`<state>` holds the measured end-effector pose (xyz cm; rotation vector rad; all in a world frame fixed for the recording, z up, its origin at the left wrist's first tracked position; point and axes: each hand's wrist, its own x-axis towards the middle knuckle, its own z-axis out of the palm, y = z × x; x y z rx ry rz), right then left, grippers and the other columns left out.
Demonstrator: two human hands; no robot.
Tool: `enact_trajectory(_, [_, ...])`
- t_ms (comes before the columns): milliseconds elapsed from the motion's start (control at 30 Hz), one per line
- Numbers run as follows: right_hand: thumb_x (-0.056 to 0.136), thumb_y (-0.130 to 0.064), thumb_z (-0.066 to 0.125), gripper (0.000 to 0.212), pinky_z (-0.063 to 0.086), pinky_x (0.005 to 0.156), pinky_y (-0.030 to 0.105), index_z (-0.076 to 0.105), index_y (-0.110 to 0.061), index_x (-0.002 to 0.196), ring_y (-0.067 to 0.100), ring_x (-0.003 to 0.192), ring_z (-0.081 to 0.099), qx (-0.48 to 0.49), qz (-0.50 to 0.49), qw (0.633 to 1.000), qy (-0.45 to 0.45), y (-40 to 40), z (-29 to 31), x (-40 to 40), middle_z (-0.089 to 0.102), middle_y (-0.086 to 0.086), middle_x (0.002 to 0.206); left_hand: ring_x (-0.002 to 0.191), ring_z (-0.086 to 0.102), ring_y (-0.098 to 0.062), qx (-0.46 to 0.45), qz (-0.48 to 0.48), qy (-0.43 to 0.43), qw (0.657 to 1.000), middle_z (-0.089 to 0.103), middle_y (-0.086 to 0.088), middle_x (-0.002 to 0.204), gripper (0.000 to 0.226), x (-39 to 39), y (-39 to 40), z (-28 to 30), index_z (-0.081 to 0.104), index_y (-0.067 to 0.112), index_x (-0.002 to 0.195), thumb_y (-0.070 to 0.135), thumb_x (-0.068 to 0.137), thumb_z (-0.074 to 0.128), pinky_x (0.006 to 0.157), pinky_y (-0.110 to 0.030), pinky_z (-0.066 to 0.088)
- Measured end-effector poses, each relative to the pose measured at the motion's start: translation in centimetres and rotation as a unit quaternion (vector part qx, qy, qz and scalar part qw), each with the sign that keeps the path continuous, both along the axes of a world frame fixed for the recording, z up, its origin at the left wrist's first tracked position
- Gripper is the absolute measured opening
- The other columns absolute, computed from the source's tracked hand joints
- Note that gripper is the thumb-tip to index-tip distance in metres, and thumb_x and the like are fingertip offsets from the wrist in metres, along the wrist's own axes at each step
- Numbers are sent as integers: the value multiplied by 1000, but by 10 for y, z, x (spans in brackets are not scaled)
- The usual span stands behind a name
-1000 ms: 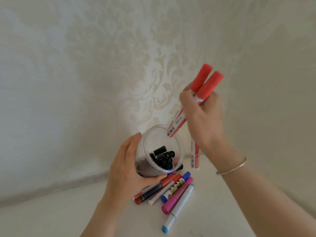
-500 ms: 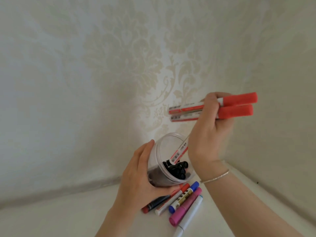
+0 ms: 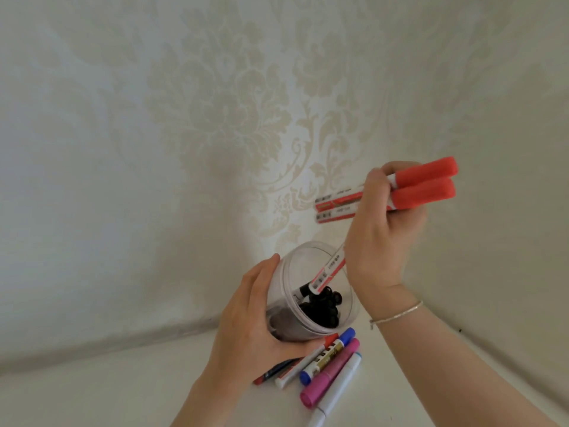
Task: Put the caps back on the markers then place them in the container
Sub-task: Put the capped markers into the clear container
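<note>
Likely light and stiff, two red-capped markers (image 3: 400,197) are pinched mid-barrel by the right hand (image 3: 378,238) above the clear container (image 3: 443,306), which the left hand (image 3: 246,322) grips.

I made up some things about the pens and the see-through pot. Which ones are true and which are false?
1. The left hand holds the clear plastic container. True.
2. The right hand grips two red-capped white markers. True.
3. The container is empty. False: black-capped markers are inside, and another red-and-white marker pokes in.
4. The pink marker is in the container. False: it lies on the white surface.
5. The right wrist wears a thin silver bracelet. True.
</note>
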<state>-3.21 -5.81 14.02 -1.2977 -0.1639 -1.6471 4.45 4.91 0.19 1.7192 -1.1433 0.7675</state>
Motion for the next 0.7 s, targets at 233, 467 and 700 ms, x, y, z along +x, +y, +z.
enact_trajectory(233, [89, 3, 49, 25, 37, 59, 3, 42, -19, 79, -11, 61, 52, -109, -63, 991, 38, 11, -16, 8, 52, -20, 66, 122, 46, -6, -16, -34, 19, 999, 38, 5, 138, 111, 0, 0, 2, 19, 26, 144, 77, 59, 68, 99, -9, 38])
enact_trajectory(467, [82, -7, 49, 10, 37, 59, 6, 43, -13, 77, -4, 60, 46, -129, 26, 989, 66, 16, -29, 6, 43, -17, 67, 122, 49, -9, -2, -16, -1, 1000, 37, 6, 139, 115, 1, 0, -2, 20, 26, 144, 71, 54, 75, 93, -20, 47])
enact_trajectory(700, [73, 8, 42, 13, 28, 48, 9, 42, -2, 65, -1, 47, 32, -24, 46, 997, 56, 18, -24, -4, 31, -11, 53, 126, 42, 3, -39, -17, 43, 998, 32, 24, 138, 116, 3, -1, -2, 20, 30, 145, 71, 52, 77, 96, -17, 46])
